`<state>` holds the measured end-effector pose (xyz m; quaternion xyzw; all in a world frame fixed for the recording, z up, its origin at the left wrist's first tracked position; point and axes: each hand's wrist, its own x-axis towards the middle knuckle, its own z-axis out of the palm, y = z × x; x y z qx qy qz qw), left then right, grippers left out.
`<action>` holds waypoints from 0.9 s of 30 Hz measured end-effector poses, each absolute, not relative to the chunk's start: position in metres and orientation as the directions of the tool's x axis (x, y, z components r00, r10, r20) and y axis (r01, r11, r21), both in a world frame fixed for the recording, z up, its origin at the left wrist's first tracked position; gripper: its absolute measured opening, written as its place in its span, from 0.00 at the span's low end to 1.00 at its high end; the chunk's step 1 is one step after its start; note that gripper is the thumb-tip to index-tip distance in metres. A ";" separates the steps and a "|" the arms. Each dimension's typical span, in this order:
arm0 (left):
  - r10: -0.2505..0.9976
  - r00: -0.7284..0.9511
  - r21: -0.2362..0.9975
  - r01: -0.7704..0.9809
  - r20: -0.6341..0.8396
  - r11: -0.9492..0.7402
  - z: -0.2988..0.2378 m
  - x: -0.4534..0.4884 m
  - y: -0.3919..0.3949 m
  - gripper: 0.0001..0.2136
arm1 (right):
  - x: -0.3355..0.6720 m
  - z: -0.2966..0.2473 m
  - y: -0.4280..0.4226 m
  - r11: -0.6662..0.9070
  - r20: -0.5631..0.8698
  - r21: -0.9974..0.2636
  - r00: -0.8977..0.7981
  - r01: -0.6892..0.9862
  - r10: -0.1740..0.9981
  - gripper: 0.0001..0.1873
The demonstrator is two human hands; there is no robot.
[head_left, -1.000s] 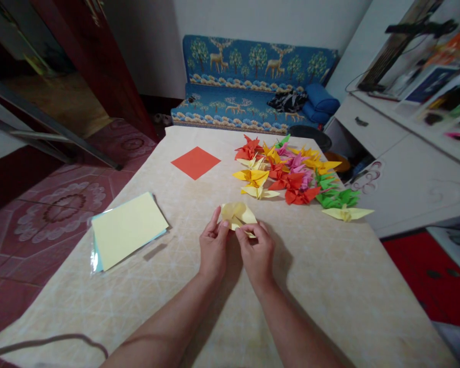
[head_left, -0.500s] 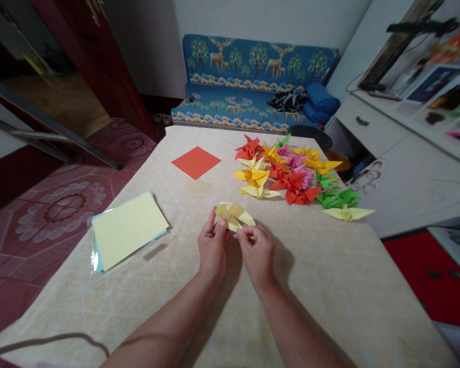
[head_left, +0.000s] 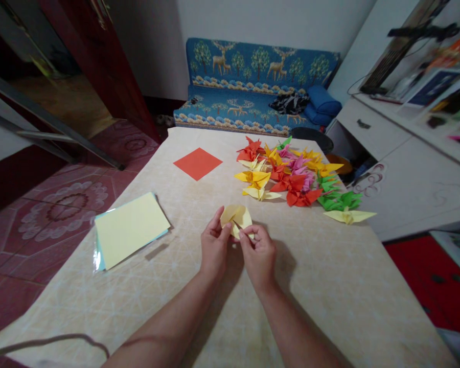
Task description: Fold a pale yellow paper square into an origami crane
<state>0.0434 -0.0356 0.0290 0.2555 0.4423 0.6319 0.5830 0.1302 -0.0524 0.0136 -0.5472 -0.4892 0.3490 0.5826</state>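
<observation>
Between my two hands is a partly folded piece of pale yellow paper (head_left: pixel 237 216), its flaps spread and curved. My left hand (head_left: pixel 215 241) pinches its left side, thumb in front and fingers behind. With thumb and fingertips, my right hand (head_left: pixel 259 250) grips the lower right edge. Beyond them, a group of folded paper cranes (head_left: pixel 291 176) in red, yellow, orange, pink and green sits on the table (head_left: pixel 199 317). A flat red paper square (head_left: pixel 198 163) lies farther back to the left.
At the left lies a stack of pale yellow sheets (head_left: pixel 132 230) over blue ones, partly in a clear sleeve. A brown cord (head_left: pixel 61 337) crosses the near left corner. Behind the table stands a blue patterned sofa (head_left: pixel 230 97); a white cabinet (head_left: pixel 402 179) is at the right.
The pale yellow paper has turned in my hands and its flaps now look more rounded and spread toward me. Both hands keep hold of it. The whole view has shifted slightly.
</observation>
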 end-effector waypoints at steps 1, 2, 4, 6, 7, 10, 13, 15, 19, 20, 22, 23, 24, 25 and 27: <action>0.963 -0.188 0.868 -0.490 -0.191 0.077 0.029 0.042 -0.035 0.31 | 0.129 0.015 -0.054 0.156 0.179 -0.982 0.273 0.105 0.945 0.04; 0.963 -0.194 0.878 -0.473 -0.187 0.075 0.029 0.040 -0.033 0.29 | 0.128 0.018 -0.055 0.153 0.169 -0.985 0.258 0.081 0.951 0.05; 0.964 -0.208 0.896 -0.441 -0.164 0.057 0.028 0.035 -0.030 0.24 | 0.131 0.022 -0.057 0.137 0.147 -0.989 0.221 0.061 0.964 0.10; 0.970 -0.201 0.909 -0.415 -0.138 0.043 0.027 0.031 -0.027 0.20 | 0.138 0.026 -0.057 0.129 0.143 -0.989 0.227 0.073 0.963 0.17; 0.973 -0.187 0.914 -0.403 -0.132 0.046 0.027 0.029 -0.026 0.19 | 0.143 0.027 -0.056 0.142 0.160 -0.986 0.256 0.088 0.953 0.19; 0.979 -0.158 0.936 -0.345 -0.129 0.067 0.025 0.027 -0.024 0.18 | 0.158 0.025 -0.050 0.179 0.211 -0.976 0.317 0.128 0.925 0.22; 0.984 -0.153 0.966 -0.253 -0.089 0.048 0.025 0.028 -0.026 0.16 | 0.164 0.020 -0.044 0.156 0.199 -0.972 0.269 0.175 0.942 0.22; 0.991 -0.124 0.979 -0.203 -0.059 0.033 0.026 0.030 -0.028 0.14 | 0.164 0.017 -0.043 0.139 0.197 -0.964 0.255 0.226 0.947 0.16; 0.998 -0.062 0.990 -0.137 0.010 -0.019 0.029 0.032 -0.033 0.15 | 0.158 0.015 -0.046 0.181 0.276 -0.921 0.249 0.344 0.928 0.04; 0.999 -0.044 0.992 -0.126 0.024 -0.029 0.030 0.032 -0.033 0.15 | 0.157 0.014 -0.048 0.198 0.292 -0.916 0.244 0.349 0.925 0.04; 1.000 -0.011 0.991 -0.129 0.021 -0.022 0.030 0.032 -0.033 0.15 | 0.154 0.015 -0.051 0.212 0.296 -0.921 0.230 0.328 0.927 0.04; 1.000 0.000 0.991 -0.135 0.005 -0.005 0.030 0.031 -0.033 0.15 | 0.152 0.016 -0.052 0.211 0.288 -0.927 0.226 0.309 0.931 0.05; 1.000 0.004 0.990 -0.142 -0.017 0.017 0.029 0.031 -0.032 0.16 | 0.152 0.017 -0.053 0.205 0.274 -0.936 0.225 0.286 0.935 0.06; 0.999 0.005 0.988 -0.147 -0.041 0.041 0.028 0.031 -0.031 0.16 | 0.151 0.018 -0.055 0.197 0.256 -0.947 0.224 0.255 0.940 0.06; 0.996 0.014 0.983 -0.160 -0.086 0.087 0.027 0.030 -0.030 0.18 | 0.152 0.022 -0.056 0.164 0.202 -0.971 0.225 0.175 0.953 0.09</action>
